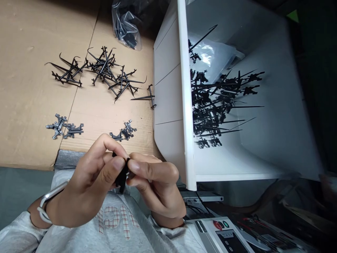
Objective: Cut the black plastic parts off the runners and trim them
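Close to my chest, both hands pinch a small black plastic part (121, 179), mostly hidden by the fingers. My left hand (96, 182) is closed on its left side, thumb and fingers together. From the right, my right hand (155, 182) grips its edge between thumb and fingertips; a small greyish bit shows there. Beyond my hands lie two little groups of flat black bracket-like parts, one at left (64, 127) and one nearer the middle (125, 131). Further back are piles of thin black rod-like parts with hooked ends (104, 66).
A large white bin (189, 105) stands at right, holding many black long-stemmed pieces (216, 102) and a clear plastic bag (210, 56). Another clear bag (129, 30) sits at the back of the cardboard-covered table (34, 105). A control box (221, 232) with red and green buttons is at lower right.
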`<action>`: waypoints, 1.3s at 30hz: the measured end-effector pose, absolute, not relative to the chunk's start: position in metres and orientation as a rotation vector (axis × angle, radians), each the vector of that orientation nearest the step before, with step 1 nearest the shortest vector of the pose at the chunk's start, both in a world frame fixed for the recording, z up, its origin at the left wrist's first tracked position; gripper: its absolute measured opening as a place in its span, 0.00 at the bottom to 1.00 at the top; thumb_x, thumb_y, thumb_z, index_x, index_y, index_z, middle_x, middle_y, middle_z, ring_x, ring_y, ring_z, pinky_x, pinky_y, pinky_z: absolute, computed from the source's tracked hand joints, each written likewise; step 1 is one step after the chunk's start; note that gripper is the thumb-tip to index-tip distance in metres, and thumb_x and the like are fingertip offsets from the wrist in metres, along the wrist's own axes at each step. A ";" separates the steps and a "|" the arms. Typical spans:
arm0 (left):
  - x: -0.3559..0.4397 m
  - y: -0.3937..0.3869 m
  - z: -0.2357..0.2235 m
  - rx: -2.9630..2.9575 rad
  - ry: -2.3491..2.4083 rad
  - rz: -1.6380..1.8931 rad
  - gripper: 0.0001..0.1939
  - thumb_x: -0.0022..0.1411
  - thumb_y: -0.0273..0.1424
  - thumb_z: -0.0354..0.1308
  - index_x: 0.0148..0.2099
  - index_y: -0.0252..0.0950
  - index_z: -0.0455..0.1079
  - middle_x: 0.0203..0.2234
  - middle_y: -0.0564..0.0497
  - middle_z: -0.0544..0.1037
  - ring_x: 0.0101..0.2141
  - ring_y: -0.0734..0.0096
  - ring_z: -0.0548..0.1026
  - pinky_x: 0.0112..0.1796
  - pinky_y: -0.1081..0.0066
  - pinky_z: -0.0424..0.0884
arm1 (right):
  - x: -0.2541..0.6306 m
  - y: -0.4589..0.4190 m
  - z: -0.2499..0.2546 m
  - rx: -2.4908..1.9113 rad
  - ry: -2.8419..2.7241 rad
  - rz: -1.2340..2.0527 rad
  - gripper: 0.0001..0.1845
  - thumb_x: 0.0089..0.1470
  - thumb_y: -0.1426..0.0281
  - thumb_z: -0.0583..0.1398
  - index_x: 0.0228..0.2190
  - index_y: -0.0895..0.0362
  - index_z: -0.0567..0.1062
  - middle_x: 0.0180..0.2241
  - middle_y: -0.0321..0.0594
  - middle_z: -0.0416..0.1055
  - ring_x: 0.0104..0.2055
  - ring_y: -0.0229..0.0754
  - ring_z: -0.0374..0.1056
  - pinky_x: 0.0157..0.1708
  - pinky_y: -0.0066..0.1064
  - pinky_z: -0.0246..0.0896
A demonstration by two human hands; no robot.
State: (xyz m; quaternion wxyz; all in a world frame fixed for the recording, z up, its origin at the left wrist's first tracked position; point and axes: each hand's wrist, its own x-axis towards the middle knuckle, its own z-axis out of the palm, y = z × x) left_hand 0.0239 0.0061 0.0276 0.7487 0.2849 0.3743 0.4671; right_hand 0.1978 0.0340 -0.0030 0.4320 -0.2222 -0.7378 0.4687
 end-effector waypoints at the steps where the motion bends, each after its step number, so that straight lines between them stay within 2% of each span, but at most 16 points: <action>1: 0.024 0.006 0.027 0.630 0.805 1.024 0.11 0.76 0.44 0.60 0.41 0.44 0.70 0.19 0.61 0.58 0.20 0.76 0.52 0.21 0.75 0.51 | 0.198 0.033 -0.003 -0.558 -1.829 1.185 0.36 0.70 0.75 0.61 0.71 0.39 0.62 0.29 0.30 0.74 0.26 0.42 0.74 0.23 0.30 0.71; 3: 0.024 0.006 0.026 0.643 0.795 1.019 0.12 0.77 0.44 0.60 0.42 0.44 0.69 0.19 0.61 0.60 0.20 0.75 0.54 0.22 0.74 0.53 | 0.197 0.032 -0.003 -0.557 -1.772 1.199 0.33 0.71 0.73 0.62 0.71 0.40 0.64 0.35 0.34 0.79 0.33 0.43 0.80 0.27 0.30 0.75; 5: 0.023 0.005 0.024 0.657 0.802 1.007 0.12 0.77 0.44 0.58 0.43 0.43 0.69 0.19 0.60 0.61 0.20 0.75 0.56 0.22 0.74 0.53 | 0.195 0.031 -0.004 -0.550 -1.715 1.191 0.32 0.71 0.73 0.63 0.70 0.43 0.66 0.39 0.37 0.82 0.38 0.44 0.82 0.29 0.29 0.76; 7: 0.023 0.004 0.022 0.669 0.799 1.014 0.11 0.78 0.43 0.57 0.44 0.43 0.69 0.20 0.60 0.60 0.20 0.75 0.56 0.22 0.74 0.52 | 0.194 0.031 -0.005 -0.520 -1.696 1.177 0.30 0.72 0.73 0.62 0.70 0.45 0.67 0.35 0.35 0.79 0.34 0.42 0.79 0.26 0.28 0.72; 11: 0.023 0.003 0.022 0.658 0.803 1.011 0.10 0.78 0.42 0.58 0.43 0.44 0.70 0.20 0.60 0.61 0.21 0.75 0.57 0.23 0.74 0.54 | 0.192 0.033 -0.005 -0.496 -1.678 1.159 0.28 0.73 0.72 0.60 0.70 0.46 0.68 0.27 0.29 0.66 0.24 0.38 0.67 0.21 0.27 0.62; 13: 0.024 0.003 0.023 0.643 0.809 1.010 0.10 0.78 0.42 0.59 0.43 0.44 0.71 0.20 0.60 0.62 0.21 0.75 0.58 0.23 0.74 0.54 | 0.192 0.033 -0.006 -0.510 -1.661 1.167 0.29 0.72 0.73 0.61 0.70 0.45 0.69 0.27 0.29 0.68 0.24 0.38 0.67 0.21 0.27 0.62; 17: 0.025 0.004 0.024 0.630 0.783 1.032 0.10 0.78 0.42 0.59 0.43 0.43 0.70 0.20 0.60 0.62 0.21 0.76 0.57 0.23 0.74 0.53 | 0.192 0.032 -0.008 -0.478 -1.666 1.178 0.34 0.69 0.74 0.63 0.71 0.45 0.67 0.32 0.34 0.76 0.29 0.43 0.75 0.24 0.29 0.71; 19: 0.025 0.005 0.025 0.638 0.791 1.028 0.11 0.78 0.42 0.59 0.43 0.43 0.69 0.20 0.61 0.61 0.21 0.76 0.57 0.23 0.74 0.54 | 0.192 0.032 -0.009 -0.486 -1.671 1.171 0.35 0.67 0.75 0.63 0.71 0.46 0.67 0.32 0.35 0.77 0.29 0.43 0.76 0.25 0.30 0.72; 23: 0.025 0.005 0.027 0.648 0.816 1.019 0.13 0.77 0.43 0.60 0.41 0.42 0.68 0.19 0.60 0.62 0.20 0.75 0.58 0.22 0.75 0.55 | 0.191 0.031 -0.008 -0.472 -1.652 1.144 0.32 0.68 0.75 0.63 0.70 0.49 0.68 0.30 0.33 0.75 0.27 0.41 0.74 0.24 0.29 0.71; 28: 0.026 0.005 0.027 0.635 0.824 1.026 0.12 0.76 0.43 0.60 0.41 0.43 0.69 0.20 0.59 0.65 0.20 0.75 0.59 0.22 0.75 0.57 | 0.189 0.030 -0.008 -0.506 -1.646 1.171 0.32 0.70 0.74 0.62 0.70 0.44 0.68 0.29 0.32 0.74 0.26 0.41 0.71 0.24 0.30 0.69; 32: 0.026 0.003 0.025 0.621 0.791 1.024 0.11 0.77 0.42 0.59 0.42 0.43 0.70 0.21 0.58 0.66 0.21 0.75 0.59 0.23 0.74 0.56 | 0.188 0.030 -0.011 -0.486 -1.625 1.185 0.31 0.71 0.73 0.61 0.70 0.45 0.68 0.28 0.32 0.71 0.25 0.42 0.70 0.23 0.31 0.68; 39: 0.026 0.003 0.026 0.609 0.760 1.048 0.10 0.78 0.41 0.58 0.43 0.43 0.69 0.20 0.61 0.59 0.20 0.77 0.55 0.22 0.76 0.53 | 0.187 0.030 -0.015 -0.496 -1.629 1.160 0.32 0.70 0.73 0.61 0.70 0.42 0.67 0.29 0.32 0.74 0.25 0.42 0.72 0.22 0.29 0.67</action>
